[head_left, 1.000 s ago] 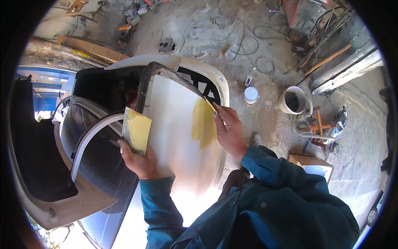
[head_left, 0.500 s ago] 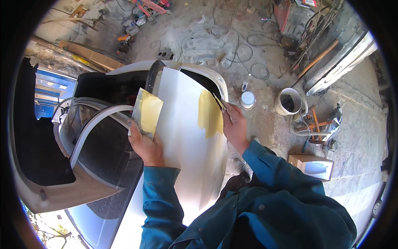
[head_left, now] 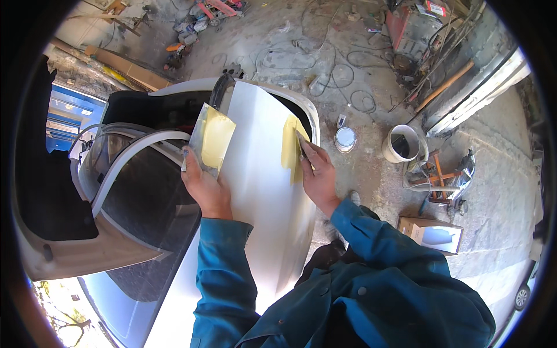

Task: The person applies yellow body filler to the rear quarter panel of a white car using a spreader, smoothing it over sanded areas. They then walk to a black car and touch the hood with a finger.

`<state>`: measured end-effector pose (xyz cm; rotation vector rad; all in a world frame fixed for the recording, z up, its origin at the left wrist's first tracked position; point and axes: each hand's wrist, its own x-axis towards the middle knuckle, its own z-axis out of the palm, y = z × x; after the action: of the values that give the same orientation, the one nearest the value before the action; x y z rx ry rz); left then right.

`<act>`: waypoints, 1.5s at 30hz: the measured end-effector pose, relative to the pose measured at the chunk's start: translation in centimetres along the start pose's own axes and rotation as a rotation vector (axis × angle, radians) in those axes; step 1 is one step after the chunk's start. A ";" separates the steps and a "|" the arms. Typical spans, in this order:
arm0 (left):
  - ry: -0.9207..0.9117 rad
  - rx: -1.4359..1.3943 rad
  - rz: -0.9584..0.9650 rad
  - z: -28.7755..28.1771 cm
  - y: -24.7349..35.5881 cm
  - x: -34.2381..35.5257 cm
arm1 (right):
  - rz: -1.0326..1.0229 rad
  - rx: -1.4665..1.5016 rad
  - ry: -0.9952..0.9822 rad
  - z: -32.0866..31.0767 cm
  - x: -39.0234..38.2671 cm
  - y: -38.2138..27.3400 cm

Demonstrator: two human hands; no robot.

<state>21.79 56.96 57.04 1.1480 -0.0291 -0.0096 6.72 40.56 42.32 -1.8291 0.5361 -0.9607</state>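
My left hand grips the lower edge of a flat mixing board coated with pale yellow body filler. The board is tilted above the white car panel. Toward the panel's right side spreads a patch of the same yellow filler. Pinched in my right hand is a thin, dark-edged spreader, its blade over the right part of the patch. Whether the blade's full edge touches the panel I cannot tell, since my fingers cover part of it.
An open car door with dark glass stands at the left. On the concrete floor to the right are a lidded can, a bucket, a wooden frame and a cardboard box. Hoses lie beyond the car.
My right hand has drawn the spreader from the panel's right edge inward onto the filler patch. The board in my left hand has shifted slightly up and right.
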 end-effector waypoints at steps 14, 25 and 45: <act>0.016 0.063 0.067 -0.4 -0.5 0.4 | 0.001 -0.027 -0.255 -6.0 -6.9 -2.7; -0.041 0.104 0.079 0.3 0.0 -0.2 | -0.317 -0.320 -0.071 -1.6 7.8 -0.3; -0.064 0.187 0.167 -2.0 -1.7 1.7 | -0.369 -0.261 -0.428 -5.0 -7.3 -6.0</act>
<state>23.55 58.09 54.70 1.3285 -0.1855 0.1068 -1.94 45.61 46.10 -2.3438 0.0574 -0.7205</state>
